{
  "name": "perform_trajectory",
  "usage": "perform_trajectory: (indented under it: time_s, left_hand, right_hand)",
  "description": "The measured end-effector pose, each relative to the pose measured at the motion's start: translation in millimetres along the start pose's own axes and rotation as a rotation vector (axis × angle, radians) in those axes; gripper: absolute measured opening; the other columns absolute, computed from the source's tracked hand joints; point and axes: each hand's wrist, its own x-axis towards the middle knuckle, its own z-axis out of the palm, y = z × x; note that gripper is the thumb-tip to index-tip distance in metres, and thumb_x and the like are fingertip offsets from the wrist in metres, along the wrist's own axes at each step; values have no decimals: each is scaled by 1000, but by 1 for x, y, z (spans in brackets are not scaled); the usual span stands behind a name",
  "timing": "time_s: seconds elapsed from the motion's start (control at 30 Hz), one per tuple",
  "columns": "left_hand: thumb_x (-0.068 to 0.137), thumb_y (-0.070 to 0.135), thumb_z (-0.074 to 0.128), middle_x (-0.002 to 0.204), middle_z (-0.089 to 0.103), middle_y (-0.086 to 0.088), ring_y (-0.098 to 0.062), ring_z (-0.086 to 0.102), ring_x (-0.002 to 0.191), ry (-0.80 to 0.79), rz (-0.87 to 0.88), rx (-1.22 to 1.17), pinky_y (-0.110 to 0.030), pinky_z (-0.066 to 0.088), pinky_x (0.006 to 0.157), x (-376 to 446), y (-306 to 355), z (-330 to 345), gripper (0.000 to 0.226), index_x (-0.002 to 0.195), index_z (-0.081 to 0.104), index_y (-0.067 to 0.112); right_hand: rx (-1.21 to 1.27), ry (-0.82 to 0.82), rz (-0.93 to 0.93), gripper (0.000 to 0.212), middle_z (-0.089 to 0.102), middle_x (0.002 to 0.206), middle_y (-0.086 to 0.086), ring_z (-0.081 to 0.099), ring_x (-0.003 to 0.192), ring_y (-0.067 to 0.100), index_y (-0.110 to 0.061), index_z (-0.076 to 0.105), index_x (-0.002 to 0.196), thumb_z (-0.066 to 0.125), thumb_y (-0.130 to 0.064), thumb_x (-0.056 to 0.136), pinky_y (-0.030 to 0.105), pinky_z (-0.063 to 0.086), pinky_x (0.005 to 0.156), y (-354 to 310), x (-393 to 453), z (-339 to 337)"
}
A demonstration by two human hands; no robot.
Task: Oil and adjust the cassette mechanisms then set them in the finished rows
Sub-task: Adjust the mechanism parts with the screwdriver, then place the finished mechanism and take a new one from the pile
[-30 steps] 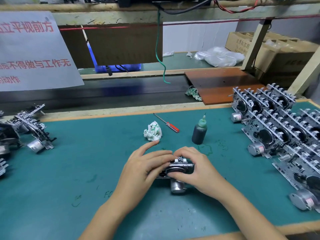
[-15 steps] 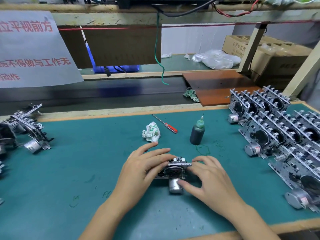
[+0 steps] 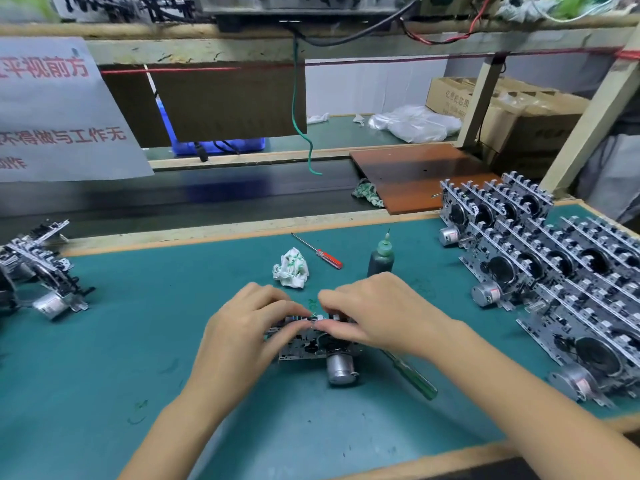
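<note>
Gripping cassette mechanism (image 3: 311,344), left hand (image 3: 249,327), right hand (image 3: 377,310), green mat (image 3: 138,341)

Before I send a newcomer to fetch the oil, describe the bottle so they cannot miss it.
On the green mat, look just beyond the two hands, right of the crumpled rag. The oil bottle stands upright there: small, dark, with a green cap and thin needle tip, unlike the red-handled screwdriver lying flat nearby.

— The mat (image 3: 145,341)? Matt green, smooth; its edging (image 3: 221,233) is bare pale wood.

— And the cassette mechanism (image 3: 311,348)? Bright stamped metal; its motor can (image 3: 340,369) is brushed and shiny.

— The rag (image 3: 291,271)? Crumpled cloth; the green screwdriver handle (image 3: 415,379) is glossy clear plastic.
</note>
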Motion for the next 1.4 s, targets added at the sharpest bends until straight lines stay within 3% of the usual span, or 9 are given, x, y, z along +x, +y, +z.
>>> perform_trajectory:
  time_s: [0.23,0.47,0.63,0.73,0.9,1.03,1.2,1.33,1.4]
  left_hand:
    - [89,39,51,81,59,9,-5,46,79,-131,154,-95,-16,38,71,32,14,-14,29,85,71,18]
    - [88,32,62,82,55,12,-13,50,83,-200,415,-74,-28,37,74,166,60,-27,19,90,71,15]
    - [89,32,63,101,63,2,-19,55,99,-203,371,127,-38,44,82,251,68,21,17,100,69,20]
    - [93,30,56,111,63,-3,-23,52,109,-244,312,246,-39,45,84,272,63,67,21,108,65,19]
    - [94,6,43,135,53,-7,-27,48,121,-566,205,208,-39,42,95,270,53,132,40,132,51,16]
    - [92,4,46,144,41,-11,-30,46,124,-773,199,183,-39,39,98,264,54,158,49,140,34,9]
    - [92,2,47,140,40,-20,-29,52,104,-843,110,140,-36,41,83,266,49,165,44,133,31,1]
    - [95,5,47,160,-6,-7,-30,36,135,-885,137,193,-37,37,103,263,45,157,73,152,4,14]
    - [95,11,50,161,-2,-8,-29,35,136,-832,110,179,-37,36,104,260,47,149,72,152,7,16]
  right_hand:
    - [162,75,-18,34,34,56,-8,31,53,18,-23,35,68,49,-40,94,30,22,50,8,-16,-28]
    - [266,334,186,41,38,43,-6,35,43,11,-15,48,54,56,-34,90,19,24,45,68,-23,-105]
    - [121,426,367,46,35,45,-9,33,44,8,-26,33,53,56,-30,93,32,26,49,130,-9,-105]
    - [8,379,521,46,38,48,-7,38,49,18,-24,31,54,52,-31,94,34,23,48,164,-1,-78]
    - [-64,222,730,36,50,64,6,55,73,32,-17,40,60,46,-27,95,32,26,57,203,2,-23]
    - [-253,142,780,27,67,85,9,59,79,29,-17,64,90,42,-30,96,29,30,58,216,-2,-4]
    - [-303,108,780,28,67,93,9,59,81,29,-14,64,101,40,-28,97,29,30,58,214,6,3]
    - [-365,-19,824,29,67,102,8,61,91,27,-13,64,103,41,-29,97,27,35,64,207,16,-11]
    - [-428,-37,850,31,66,107,6,62,98,26,-12,61,109,42,-34,97,28,35,65,196,21,-25]
